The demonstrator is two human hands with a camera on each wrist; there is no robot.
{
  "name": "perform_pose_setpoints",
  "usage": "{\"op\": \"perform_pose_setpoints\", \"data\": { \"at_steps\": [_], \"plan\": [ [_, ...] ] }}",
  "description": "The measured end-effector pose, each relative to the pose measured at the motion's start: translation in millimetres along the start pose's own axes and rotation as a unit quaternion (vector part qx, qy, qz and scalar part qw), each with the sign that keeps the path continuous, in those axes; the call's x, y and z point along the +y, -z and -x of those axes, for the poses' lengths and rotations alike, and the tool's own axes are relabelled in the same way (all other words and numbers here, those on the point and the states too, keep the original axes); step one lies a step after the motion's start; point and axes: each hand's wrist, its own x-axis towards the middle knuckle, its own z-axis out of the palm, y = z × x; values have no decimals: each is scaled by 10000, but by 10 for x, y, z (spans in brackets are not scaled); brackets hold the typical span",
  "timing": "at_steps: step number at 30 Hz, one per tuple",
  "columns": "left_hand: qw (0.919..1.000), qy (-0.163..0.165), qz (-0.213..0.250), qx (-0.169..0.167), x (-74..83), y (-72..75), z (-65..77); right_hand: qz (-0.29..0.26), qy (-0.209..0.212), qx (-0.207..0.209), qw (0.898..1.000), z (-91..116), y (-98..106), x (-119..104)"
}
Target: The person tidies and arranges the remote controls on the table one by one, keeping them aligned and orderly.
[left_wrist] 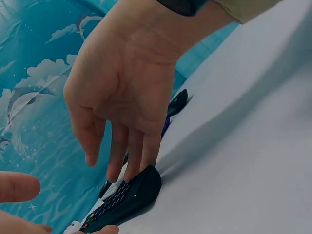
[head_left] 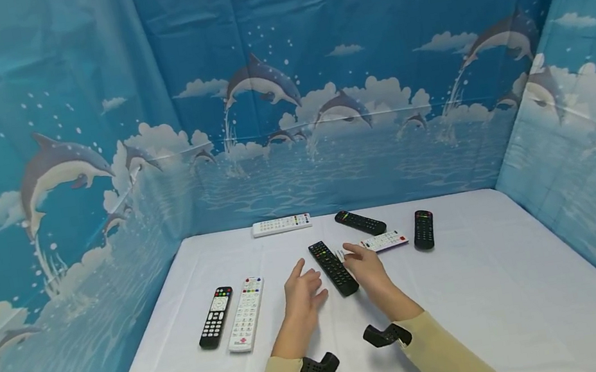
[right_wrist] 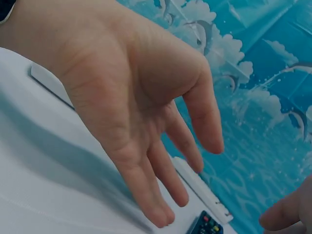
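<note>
A black remote control point(head_left: 333, 268) lies slantwise on the white table between my two hands. My left hand point(head_left: 301, 299) is to its left, fingers loosely bent and apart from it, holding nothing. On the other side, my right hand point(head_left: 372, 275) hovers by the remote's right edge with relaxed fingers. The left wrist view shows that right hand point(left_wrist: 124, 92) with fingertips close above the black remote point(left_wrist: 129, 200); contact cannot be told. In the right wrist view, the left hand point(right_wrist: 131, 97) has its fingers spread downward. A white remote point(head_left: 384, 241) is partly hidden behind my right hand.
Left of my hands lie a black remote with white keys point(head_left: 216, 317) and a long white remote point(head_left: 246, 314). Another white remote point(head_left: 281, 225) is at the table's back edge. Two black remotes point(head_left: 360, 223) lie back right. Dolphin-print curtains point(head_left: 296, 173) enclose the table.
</note>
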Motion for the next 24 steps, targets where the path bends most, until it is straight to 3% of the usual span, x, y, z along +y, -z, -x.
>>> {"op": "perform_pose_setpoints", "data": {
  "at_steps": [5,11,15,24],
  "plan": [
    [9988,203,409,-184,-88,-85,-1,-265,-198,-67,9994,11,5,88],
    [9972,348,649,136,-146,-100,-4,-597,-319,-150,9976,48,13,117],
    [9976,358,445,382,-177,-62,3,-623,-423,-208,9969,83,25,150],
    [9973,113,-426,584,-161,-16,67,-672,-369,-309,9966,146,-24,233]
  ]
}}
